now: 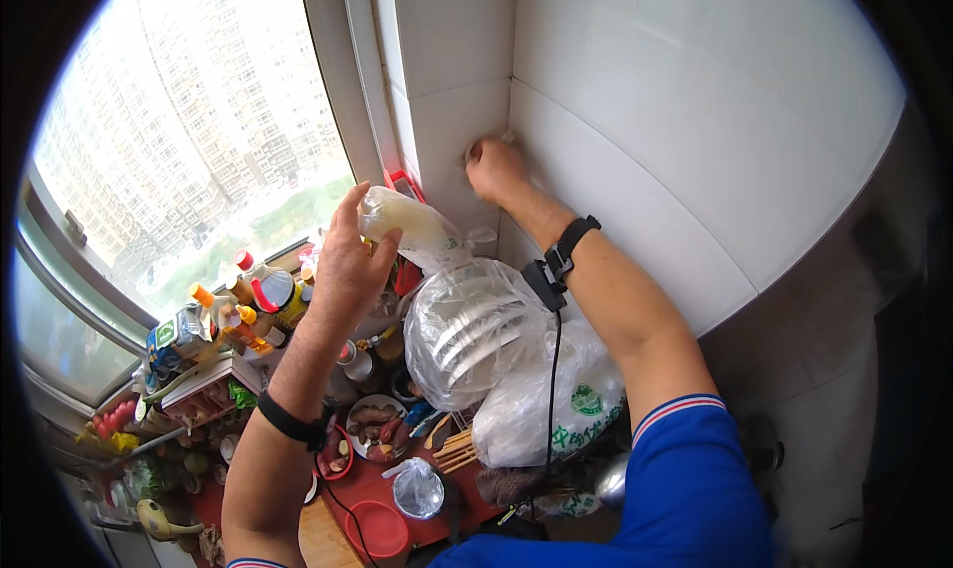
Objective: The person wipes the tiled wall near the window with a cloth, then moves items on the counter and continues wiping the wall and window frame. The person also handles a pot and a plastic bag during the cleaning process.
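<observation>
My left hand (pixel 356 251) has its thumb and fingers around the end of a clear plastic bag (pixel 417 225) with something pale inside. The bag leans over a stack of white dishes (pixel 476 333) wrapped in clear plastic. My right hand (pixel 495 169) is closed and pressed near the inner corner of the white tiled wall (pixel 595 173). A pale wad, likely a cloth, shows at its fingers, but blur hides its shape. Each wrist wears a black strap, and a black cable (pixel 555 389) hangs from the right one (pixel 573 244).
Sauce bottles (pixel 272 289) line the sill by the window (pixel 201 121). Below lie a plate of sweet potatoes (pixel 376 426), a red bowl (pixel 336 456), wooden chopsticks (pixel 456 451), a plastic-covered bowl (pixel 418 487) and a red lid (pixel 377 529). Another stuffed plastic bag (pixel 536 411) sits under my right arm.
</observation>
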The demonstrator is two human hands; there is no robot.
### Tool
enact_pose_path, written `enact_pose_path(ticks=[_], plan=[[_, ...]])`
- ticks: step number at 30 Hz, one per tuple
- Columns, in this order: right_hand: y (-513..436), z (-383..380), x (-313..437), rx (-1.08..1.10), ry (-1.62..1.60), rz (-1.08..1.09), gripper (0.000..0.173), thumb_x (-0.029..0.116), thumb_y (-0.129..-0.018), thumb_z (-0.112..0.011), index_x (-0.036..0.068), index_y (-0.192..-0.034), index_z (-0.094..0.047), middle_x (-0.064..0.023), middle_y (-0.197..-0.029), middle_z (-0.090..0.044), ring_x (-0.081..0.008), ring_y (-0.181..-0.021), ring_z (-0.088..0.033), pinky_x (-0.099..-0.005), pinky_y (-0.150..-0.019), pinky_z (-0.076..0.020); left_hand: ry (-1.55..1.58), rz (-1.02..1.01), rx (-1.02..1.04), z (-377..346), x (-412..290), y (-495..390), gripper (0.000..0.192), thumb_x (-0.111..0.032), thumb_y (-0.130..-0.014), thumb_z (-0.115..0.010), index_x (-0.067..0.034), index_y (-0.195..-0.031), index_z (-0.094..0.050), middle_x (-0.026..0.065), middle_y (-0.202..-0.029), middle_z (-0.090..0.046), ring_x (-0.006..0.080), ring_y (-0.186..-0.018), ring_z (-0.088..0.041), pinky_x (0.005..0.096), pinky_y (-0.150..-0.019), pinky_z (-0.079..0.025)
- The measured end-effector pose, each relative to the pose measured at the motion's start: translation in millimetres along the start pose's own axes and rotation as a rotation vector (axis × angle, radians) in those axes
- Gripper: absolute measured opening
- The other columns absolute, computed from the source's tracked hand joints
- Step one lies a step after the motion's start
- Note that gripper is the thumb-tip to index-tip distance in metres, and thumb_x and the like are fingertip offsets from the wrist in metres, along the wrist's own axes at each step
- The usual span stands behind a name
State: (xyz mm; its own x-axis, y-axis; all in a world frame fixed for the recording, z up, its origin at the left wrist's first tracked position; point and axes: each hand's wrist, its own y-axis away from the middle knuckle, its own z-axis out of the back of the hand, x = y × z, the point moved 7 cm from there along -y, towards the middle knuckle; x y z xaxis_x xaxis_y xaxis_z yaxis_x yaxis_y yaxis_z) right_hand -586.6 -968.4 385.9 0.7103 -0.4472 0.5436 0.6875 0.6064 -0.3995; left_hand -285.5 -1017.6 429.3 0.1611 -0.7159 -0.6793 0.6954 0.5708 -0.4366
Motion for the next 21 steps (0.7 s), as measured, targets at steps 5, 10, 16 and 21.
enact_pose_path(ticks=[5,10,16,21], plan=[[-29.1,77.2,62.5,-0.275,0.165,0.097,0.030,0.022,-0.092,-0.070,-0.001,-0.111,-0.065,-0.0258,-0.104,-0.075,-0.0420,-0.104,-0.073,-0.0518,-0.089,-0.0591,-0.082,-0.063,-0.037,8.3,-4.0,8.8,0.084,-0.016,-0.099,-0.072,-0.003,-0.166,-0.024,0.0295,-0.160,-0.041,0.0396,-0.144,-0.051,0.0473,-0.107,-0.055],[-36.1,101.7,70.0,-0.392,0.162,0.144,0.030,0.014,-0.091,-0.072,-0.002,-0.115,-0.062,-0.0282,-0.117,-0.068,-0.0445,-0.107,-0.071,-0.0511,-0.091,-0.0593,-0.076,-0.143,-0.061,28.8,-18.9,39.4,0.079,-0.014,-0.099,-0.071,-0.002,-0.164,-0.028,0.0288,-0.157,-0.044,0.0381,-0.142,-0.053,0.0478,-0.108,-0.054],[1.6,19.2,24.8,-0.017,0.358,-0.043,0.046,0.008,-0.091,-0.067,-0.012,-0.131,-0.054,-0.0320,-0.132,-0.059,-0.0441,-0.116,-0.068,-0.0474,-0.097,-0.0593,0.022,-0.099,0.073,51.0,-31.3,95.6,0.067,-0.010,-0.093,-0.075,0.000,-0.153,-0.045,0.0273,-0.152,-0.049,0.0440,-0.136,-0.056,0.0460,-0.108,-0.052],[-3.5,13.8,24.4,0.107,0.431,-0.047,0.058,0.009,-0.090,-0.070,-0.014,-0.137,-0.045,-0.0353,-0.137,-0.055,-0.0453,-0.119,-0.066,-0.0466,-0.097,-0.0594,0.073,-0.060,0.151,66.0,-38.7,134.4,0.057,-0.007,-0.092,-0.074,0.000,-0.145,-0.054,0.0248,-0.149,-0.054,0.0405,-0.133,-0.060,0.0452,-0.106,-0.053]])
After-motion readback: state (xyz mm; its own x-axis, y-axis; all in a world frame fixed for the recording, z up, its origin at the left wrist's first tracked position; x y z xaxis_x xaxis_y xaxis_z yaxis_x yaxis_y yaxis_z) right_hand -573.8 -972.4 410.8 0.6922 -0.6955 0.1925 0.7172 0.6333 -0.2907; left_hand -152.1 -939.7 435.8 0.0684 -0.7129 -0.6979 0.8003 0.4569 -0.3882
